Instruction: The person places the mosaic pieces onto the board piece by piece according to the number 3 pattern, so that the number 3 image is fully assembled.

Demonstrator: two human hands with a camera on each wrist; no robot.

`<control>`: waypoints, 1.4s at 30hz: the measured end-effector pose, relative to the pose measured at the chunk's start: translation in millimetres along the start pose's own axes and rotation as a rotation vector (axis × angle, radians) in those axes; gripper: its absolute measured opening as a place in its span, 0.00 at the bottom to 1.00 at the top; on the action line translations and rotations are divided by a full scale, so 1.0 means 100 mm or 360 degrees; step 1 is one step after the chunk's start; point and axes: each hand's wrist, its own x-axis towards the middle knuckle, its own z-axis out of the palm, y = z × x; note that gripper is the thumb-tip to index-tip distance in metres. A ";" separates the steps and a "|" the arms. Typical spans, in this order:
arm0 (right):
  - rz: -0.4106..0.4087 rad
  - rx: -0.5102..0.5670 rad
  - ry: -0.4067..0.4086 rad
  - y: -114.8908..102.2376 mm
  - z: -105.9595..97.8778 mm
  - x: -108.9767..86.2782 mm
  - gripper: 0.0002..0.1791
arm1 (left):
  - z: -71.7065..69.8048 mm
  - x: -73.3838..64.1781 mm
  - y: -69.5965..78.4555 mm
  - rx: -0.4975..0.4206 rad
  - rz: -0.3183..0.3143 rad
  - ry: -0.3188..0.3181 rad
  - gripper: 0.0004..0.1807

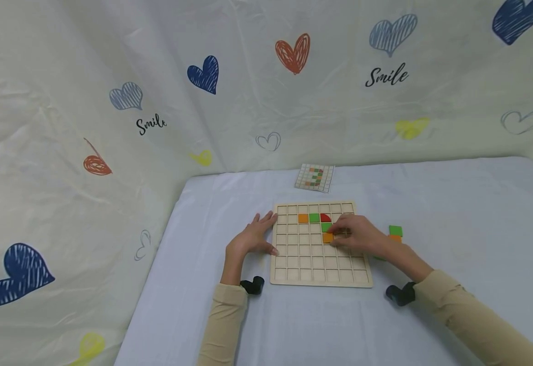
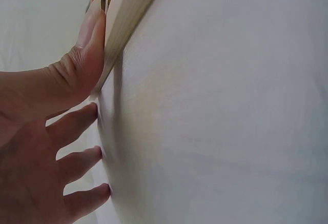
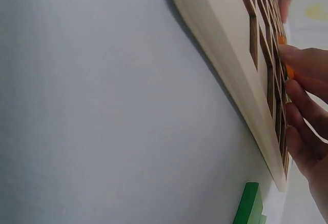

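Note:
A wooden grid board (image 1: 298, 277) lies on the table. In its upper rows sit an orange tile (image 1: 303, 218), a green tile (image 1: 314, 217) and a red rounded tile (image 1: 325, 217), with a second green tile (image 1: 326, 227) below the red one. My right hand (image 1: 360, 235) pinches another orange square tile (image 1: 327, 238) between thumb and fingers, just under that green tile. The same orange tile (image 3: 290, 72) shows between the fingertips in the right wrist view. With fingers spread, my left hand (image 1: 252, 238) touches the board's left edge, its thumb (image 2: 92, 34) resting on the rim.
Loose tiles lie right of the board, partly hidden by the right forearm, among them a green one (image 1: 395, 231). Behind the board is a printed pattern card (image 1: 314, 178). Both wrists carry black devices (image 1: 400, 294). A white cloth (image 1: 477, 218) covers the table.

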 end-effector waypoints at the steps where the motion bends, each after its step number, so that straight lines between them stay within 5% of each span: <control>1: -0.0001 -0.0006 0.0000 0.00 0.00 0.00 0.12 | 0.00 0.00 0.00 -0.0001 0.0000 -0.0002 0.59; 12: -0.0012 -0.0037 -0.0021 0.00 -0.06 -0.07 0.13 | 0.02 0.00 0.02 -0.0004 0.0018 -0.0012 0.59; 29: -0.0064 -0.0116 0.0132 0.12 -0.20 -0.32 0.12 | 0.04 0.00 0.00 -0.0011 -0.0016 0.0004 0.59; 42: 0.0009 -0.0178 0.0169 0.23 -0.33 -0.52 0.12 | 0.04 0.00 -0.02 0.0008 -0.0006 0.0005 0.58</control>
